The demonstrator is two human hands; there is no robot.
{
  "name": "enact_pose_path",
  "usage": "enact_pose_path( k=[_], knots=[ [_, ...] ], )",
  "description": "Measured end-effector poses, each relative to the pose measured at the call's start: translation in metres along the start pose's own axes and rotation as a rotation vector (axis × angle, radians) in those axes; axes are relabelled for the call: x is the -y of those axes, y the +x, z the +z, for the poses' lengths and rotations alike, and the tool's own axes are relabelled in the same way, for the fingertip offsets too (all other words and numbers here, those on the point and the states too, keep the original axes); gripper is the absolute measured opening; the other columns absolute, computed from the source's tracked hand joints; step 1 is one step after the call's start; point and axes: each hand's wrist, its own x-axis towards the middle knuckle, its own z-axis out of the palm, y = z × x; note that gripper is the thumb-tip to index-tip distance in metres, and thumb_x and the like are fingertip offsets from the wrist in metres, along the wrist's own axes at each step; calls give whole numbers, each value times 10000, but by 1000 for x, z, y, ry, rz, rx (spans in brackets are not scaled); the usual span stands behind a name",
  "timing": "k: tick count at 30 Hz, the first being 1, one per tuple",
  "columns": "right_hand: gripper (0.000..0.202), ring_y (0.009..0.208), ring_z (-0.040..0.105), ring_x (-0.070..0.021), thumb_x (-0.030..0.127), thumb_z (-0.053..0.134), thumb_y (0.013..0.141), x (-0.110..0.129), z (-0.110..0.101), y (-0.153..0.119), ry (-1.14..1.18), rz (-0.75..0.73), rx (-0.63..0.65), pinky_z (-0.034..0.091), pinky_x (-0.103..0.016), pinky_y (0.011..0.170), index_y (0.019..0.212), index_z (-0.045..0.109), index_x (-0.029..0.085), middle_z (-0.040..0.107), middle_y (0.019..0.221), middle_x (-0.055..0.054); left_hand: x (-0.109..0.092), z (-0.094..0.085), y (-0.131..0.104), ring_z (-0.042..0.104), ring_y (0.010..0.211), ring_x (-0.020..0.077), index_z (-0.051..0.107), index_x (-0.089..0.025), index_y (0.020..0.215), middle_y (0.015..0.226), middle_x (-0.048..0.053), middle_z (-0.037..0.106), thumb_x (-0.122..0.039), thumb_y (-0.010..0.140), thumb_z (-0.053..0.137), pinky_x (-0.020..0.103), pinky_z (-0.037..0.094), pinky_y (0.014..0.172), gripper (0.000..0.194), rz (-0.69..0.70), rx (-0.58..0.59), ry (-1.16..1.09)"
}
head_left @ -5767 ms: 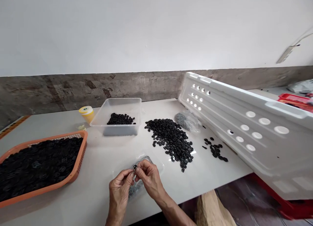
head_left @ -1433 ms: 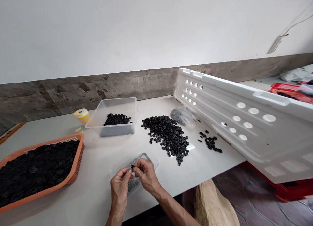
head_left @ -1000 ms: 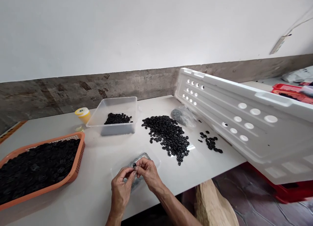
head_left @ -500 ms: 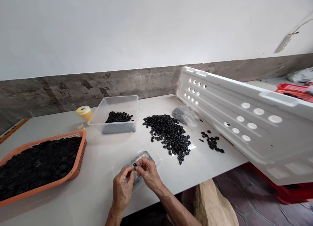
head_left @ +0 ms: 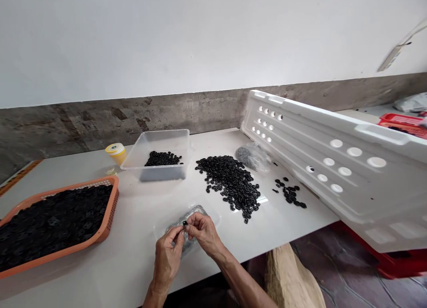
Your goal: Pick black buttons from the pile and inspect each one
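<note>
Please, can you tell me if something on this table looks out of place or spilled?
Perhaps the small scatter of black pieces near the white panel: it lies apart from the main pile, with a thin dark bit beside it. It may be deliberate. Nothing looks clearly damaged.

No lettering, brand, number or sign can be read — on anything in view.

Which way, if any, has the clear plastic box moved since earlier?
No, in no direction: judged by the gray wall band, the clear plastic box stays put.
</note>
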Motion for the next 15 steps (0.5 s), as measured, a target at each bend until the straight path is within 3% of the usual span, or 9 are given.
enact_pose_path(
  k=[8, 15],
  knots=[
    [443, 540, 503, -42, 452, 679, 684, 2, 2, -4, -2, -5, -19, 394, -136, 546, 821, 481, 80, 482, 636, 10, 0, 4, -5, 585, 546, 96, 726, -162, 751, 635, 16, 674, -389, 759, 567, 166, 477, 574, 277, -85, -105, 5],
    [429, 566, 498, -54, 465, 654, 695, 1, 5, -5, -35, -30, -17, 395, -154, 565, 810, 479, 90, 482, 632, 1, -8, 6, -7, 572, 530, 85, 690, -166, 736, 600, 0, 647, -341, 767, 573, 146, 469, 551, 213, -31, -158, 18]
  ],
)
